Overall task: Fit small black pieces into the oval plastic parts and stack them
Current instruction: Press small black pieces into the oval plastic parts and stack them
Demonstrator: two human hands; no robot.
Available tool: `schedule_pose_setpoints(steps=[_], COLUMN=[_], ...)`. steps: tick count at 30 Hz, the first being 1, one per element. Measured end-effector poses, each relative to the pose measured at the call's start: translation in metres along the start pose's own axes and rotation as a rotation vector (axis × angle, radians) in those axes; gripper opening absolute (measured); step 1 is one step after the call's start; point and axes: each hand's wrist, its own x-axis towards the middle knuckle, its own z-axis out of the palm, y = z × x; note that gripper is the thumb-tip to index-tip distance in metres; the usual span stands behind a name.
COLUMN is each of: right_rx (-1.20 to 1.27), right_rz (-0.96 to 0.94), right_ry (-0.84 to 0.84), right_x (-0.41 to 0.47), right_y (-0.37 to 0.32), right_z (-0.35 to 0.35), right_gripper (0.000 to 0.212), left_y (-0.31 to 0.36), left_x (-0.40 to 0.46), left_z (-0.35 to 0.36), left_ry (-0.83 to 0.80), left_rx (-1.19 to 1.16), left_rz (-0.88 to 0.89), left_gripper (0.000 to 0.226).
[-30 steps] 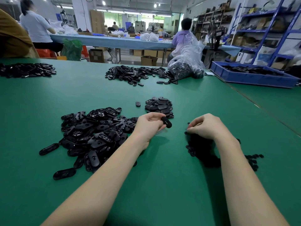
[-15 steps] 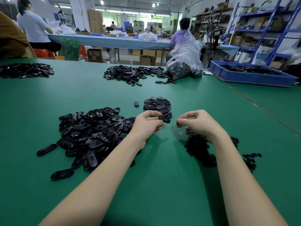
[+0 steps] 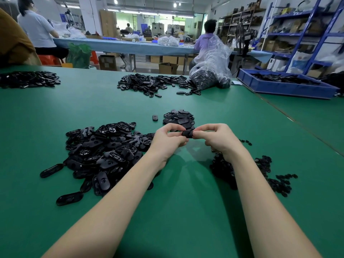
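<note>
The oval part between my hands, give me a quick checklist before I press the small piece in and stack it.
1. Oval part gripped by left hand: ok.
2. Right hand pinching at the part: ok.
3. Small piece seated in its slot: cannot tell, fingers hide it.
4. Finished stack just beyond the hands, reachable: ok.
5. Small pieces supply by the right forearm: ok.
6. Unfitted oval pile on the left: ok.

Green table (image 3: 55, 112), heaps of oval parts (image 3: 104, 151), small black pieces (image 3: 268, 172), blue tray (image 3: 284, 88)
</note>
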Motion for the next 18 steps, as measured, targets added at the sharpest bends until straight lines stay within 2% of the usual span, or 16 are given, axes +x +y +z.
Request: schedule_pose_setpoints(steps=[18], right_rx=[-0.015], right_rz=[-0.063], right_ry=[0.035], right_x=[0.0049], right_y=[-0.0008], right_z=[0.0057], right_gripper=[0.004], left_y=[0.0054], left_x=[-0.0049], left_z=[0.0013], left_ry=[0.011], left_rx=[0.075], left_rz=[0.057], left_gripper=[0.027])
